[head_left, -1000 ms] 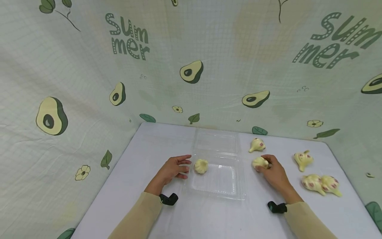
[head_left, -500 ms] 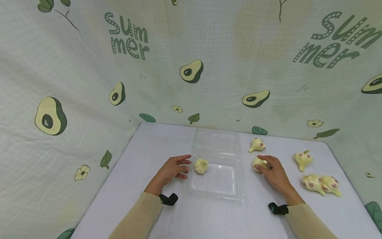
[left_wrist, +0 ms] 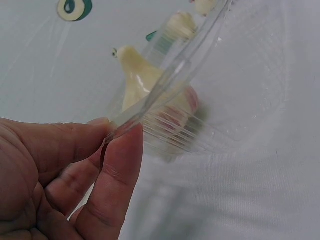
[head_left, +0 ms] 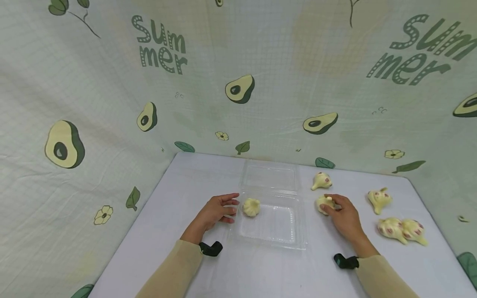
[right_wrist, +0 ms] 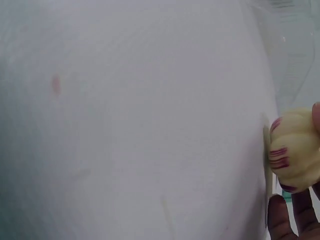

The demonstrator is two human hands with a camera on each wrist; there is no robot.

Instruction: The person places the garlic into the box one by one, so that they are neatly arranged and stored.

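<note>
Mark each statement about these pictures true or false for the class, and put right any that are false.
1. The left-hand grip pinches the edge of the clear plastic clamshell. True.
2. The clamshell is closed. False: its lid lies open, folded back away from the person.
3. The right-hand grip holds a garlic bulb to the right of the clamshell. True.
4. Three garlic bulbs sit inside the clamshell. False: only one bulb is in it, near its left side.
5. A pair of garlic bulbs lies farther right than the right-hand grip. True.
</note>
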